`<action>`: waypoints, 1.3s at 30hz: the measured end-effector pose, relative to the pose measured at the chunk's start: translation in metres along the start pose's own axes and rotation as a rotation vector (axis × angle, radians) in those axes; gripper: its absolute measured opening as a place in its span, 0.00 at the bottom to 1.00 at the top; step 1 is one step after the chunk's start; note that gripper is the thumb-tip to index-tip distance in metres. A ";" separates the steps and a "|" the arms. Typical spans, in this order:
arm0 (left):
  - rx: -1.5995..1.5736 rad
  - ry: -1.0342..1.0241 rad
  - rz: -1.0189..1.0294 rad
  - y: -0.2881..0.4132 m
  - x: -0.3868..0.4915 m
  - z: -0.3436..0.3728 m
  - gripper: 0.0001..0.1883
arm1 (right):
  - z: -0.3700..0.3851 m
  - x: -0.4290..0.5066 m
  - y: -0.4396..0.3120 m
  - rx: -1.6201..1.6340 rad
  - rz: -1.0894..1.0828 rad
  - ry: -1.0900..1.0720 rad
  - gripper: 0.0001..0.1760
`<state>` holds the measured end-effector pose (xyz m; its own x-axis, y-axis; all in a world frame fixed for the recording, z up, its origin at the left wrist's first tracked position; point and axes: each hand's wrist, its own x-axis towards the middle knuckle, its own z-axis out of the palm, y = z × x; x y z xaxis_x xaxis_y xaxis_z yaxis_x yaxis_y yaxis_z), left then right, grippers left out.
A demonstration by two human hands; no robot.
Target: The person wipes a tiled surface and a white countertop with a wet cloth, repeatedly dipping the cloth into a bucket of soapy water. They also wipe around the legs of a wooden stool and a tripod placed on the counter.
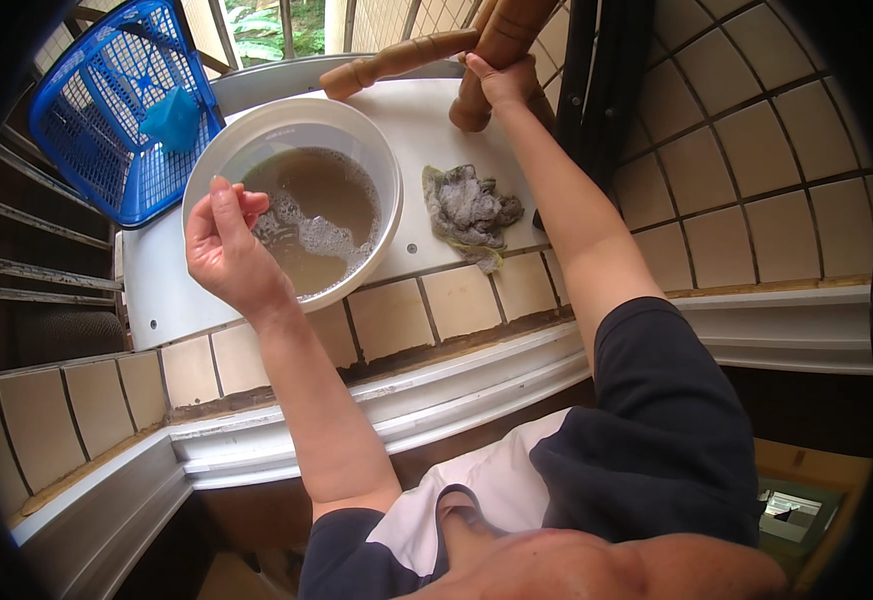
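My right hand (511,79) is closed around a piece of turned brown wooden furniture, near the end of its thick leg (508,34). A thinner turned rail (399,63) runs off to the left from it. My left hand (226,251) hovers over the near left side of a white plastic bucket (292,106). Its fingers are curled, with the thumb against them, and no object shows in them. Cloudy brown water with suds (328,236) lies in the bucket. To the bucket's right is a crumpled, wet grey cloth (472,206) with a yellow-green edge.
A white board (410,225) carries the bucket and cloth. At the left, a blue plastic basket (125,180) leans with a blue object (172,121) inside. Metal bars (39,217) border the left side. A tiled wall (721,157) and black upright frame (601,82) stand right. A white window track (466,375) crosses in front.
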<state>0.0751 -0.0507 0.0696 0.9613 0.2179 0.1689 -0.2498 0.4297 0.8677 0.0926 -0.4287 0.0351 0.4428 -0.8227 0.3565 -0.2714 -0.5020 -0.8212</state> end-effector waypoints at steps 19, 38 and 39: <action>0.019 -0.006 0.001 0.000 0.002 -0.003 0.08 | -0.044 -0.023 0.005 -0.051 -0.198 -0.287 0.33; 0.114 -0.032 0.023 -0.002 0.000 -0.002 0.07 | 0.003 -0.056 0.100 -0.495 -0.423 -0.187 0.24; 0.132 -0.033 0.028 -0.001 0.000 -0.001 0.07 | 0.008 -0.046 0.104 -0.477 -0.476 -0.202 0.24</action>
<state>0.0753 -0.0506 0.0684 0.9581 0.1978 0.2071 -0.2609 0.3042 0.9162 0.0510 -0.4408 -0.0708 0.7439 -0.4422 0.5012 -0.3334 -0.8954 -0.2952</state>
